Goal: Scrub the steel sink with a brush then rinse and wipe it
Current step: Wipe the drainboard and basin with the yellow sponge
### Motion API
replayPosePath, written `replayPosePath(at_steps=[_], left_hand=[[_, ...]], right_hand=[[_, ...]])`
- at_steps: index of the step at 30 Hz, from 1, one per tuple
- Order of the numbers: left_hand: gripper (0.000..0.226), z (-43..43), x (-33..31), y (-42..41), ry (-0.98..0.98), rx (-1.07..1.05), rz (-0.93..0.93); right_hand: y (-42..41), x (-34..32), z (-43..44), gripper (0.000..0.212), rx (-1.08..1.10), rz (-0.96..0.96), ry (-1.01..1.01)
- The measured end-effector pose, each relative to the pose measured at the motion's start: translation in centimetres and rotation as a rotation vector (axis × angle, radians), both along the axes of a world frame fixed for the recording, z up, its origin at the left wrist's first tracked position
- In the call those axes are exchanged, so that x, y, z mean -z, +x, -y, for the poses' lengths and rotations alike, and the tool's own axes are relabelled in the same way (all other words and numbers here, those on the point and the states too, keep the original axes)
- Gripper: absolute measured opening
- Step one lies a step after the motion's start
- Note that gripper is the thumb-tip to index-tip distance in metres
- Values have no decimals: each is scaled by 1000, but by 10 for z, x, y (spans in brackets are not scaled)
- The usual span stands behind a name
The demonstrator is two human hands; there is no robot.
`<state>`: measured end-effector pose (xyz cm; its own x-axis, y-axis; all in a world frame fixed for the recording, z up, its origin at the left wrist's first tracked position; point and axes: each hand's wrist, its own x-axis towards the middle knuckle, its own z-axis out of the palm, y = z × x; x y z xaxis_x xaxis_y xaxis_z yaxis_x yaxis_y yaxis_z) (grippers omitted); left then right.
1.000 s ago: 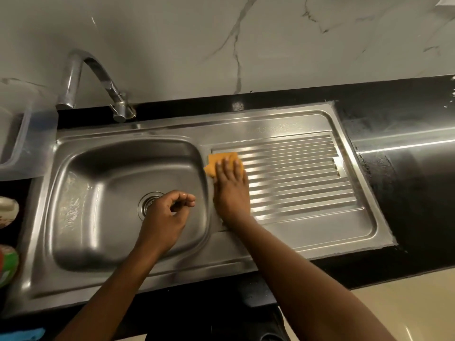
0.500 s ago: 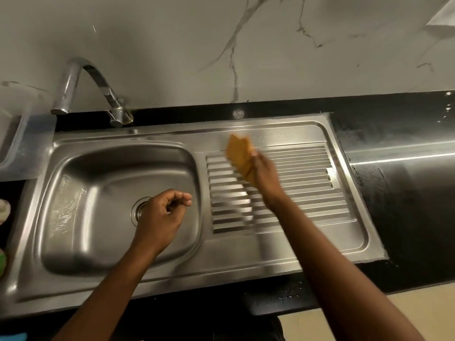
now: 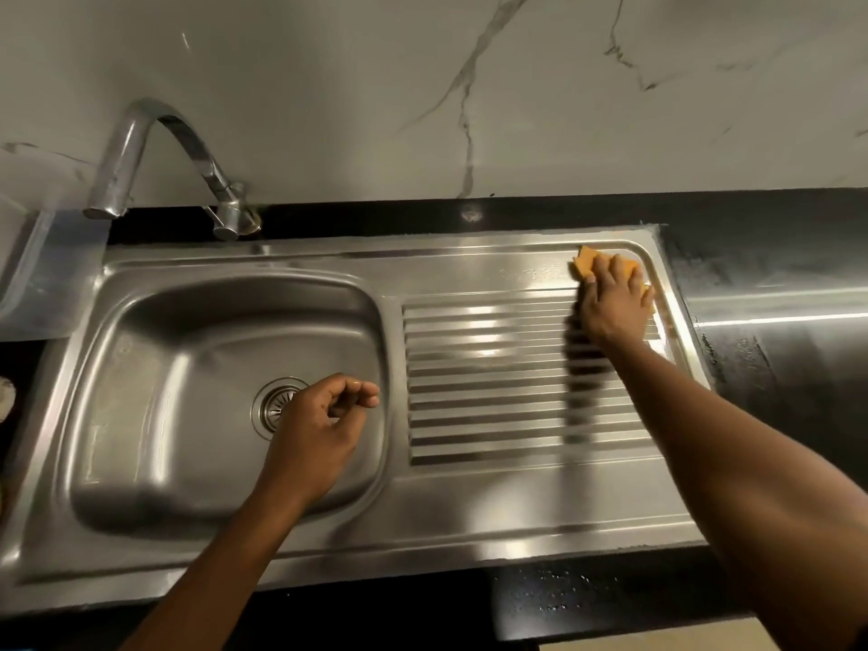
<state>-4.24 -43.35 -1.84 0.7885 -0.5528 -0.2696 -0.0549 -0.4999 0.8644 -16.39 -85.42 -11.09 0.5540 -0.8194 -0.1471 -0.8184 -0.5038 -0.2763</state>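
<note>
The right hand (image 3: 613,307) presses the orange cloth (image 3: 584,265) under flat, spread fingers (image 3: 616,271), the steel sink's (image 3: 469,523) raised rim just beyond them, where the cloth may bunch and miss the corner; the left hand (image 3: 314,439) hangs loosely curled, empty.

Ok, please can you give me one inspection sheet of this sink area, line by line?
Surface: steel sink with ribbed drainboard; black counter, water drops at front.
Job's things: orange cloth at drainboard's far right corner; no brush seen.
Clutter: clear plastic container at left.
Hands: right hand presses flat on the cloth; left hand loosely curled over the basin, holds nothing.
Cables: nothing seen.
Surroundings: tap, marble wall.
</note>
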Motion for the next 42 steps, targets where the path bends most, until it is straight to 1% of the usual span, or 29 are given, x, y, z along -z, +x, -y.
replayPosePath(at_steps=[4,7,10,13,15,17,18,20,21,22,23,24,26,28,30,31,34,38,40,42], left_hand=[[20,-4,1,3,5,7,-26],[20,-9,1,5,6,-2,-15],[21,-15,-1,8,10,-9,-9],[24,-24,-3,12,6,-39,-10],[25,-29,-4,13,8,-50,-2],[27,-35,-5,14,1,-64,2],[28,-39,-5,15,-2,-76,2],[28,-46,-4,18,-3,-92,7],[28,-50,-4,19,-6,-100,11],[27,-54,-3,20,-9,-105,15],[26,-58,-3,21,-10,-110,26],[26,-61,-4,21,-10,-111,44],[27,-67,-4,21,-5,-124,71],[28,-74,-3,22,-8,-145,70],[28,-79,-2,22,-14,-164,57],[29,-82,-2,22,-12,-170,55],[28,-89,-3,20,-4,-170,55],[26,-95,-4,18,-31,-158,64],[25,-96,-4,17,-40,-142,65],[24,-99,-5,16,-49,-118,65]], right_hand=[[40,0,-49,60,-98,-14,-20],[81,0,-113,60,-252,-24,-3],[113,-1,-174,60,-439,9,3],[130,-6,-211,55,-528,74,75],[136,-10,-223,49,-582,141,149],[141,-21,-229,41,-637,197,286],[144,-29,-230,37,-622,249,391],[151,-50,-228,35,-514,390,606],[155,-60,-225,36,-451,432,667],[159,-68,-221,39,-408,451,674],[164,-73,-218,41,-423,445,620],[168,-74,-214,41,-484,415,520],[172,-68,-209,39,-628,300,323],[167,-60,-208,39,-765,147,227],[152,-44,-210,46,-892,-24,161],[143,-36,-213,49,-936,-78,133],[114,-15,-223,48,-1006,-39,83],[71,-13,-254,46,-1076,139,61],[48,-12,-273,45,-1103,146,83],[27,-12,-295,47,-1092,110,148]])
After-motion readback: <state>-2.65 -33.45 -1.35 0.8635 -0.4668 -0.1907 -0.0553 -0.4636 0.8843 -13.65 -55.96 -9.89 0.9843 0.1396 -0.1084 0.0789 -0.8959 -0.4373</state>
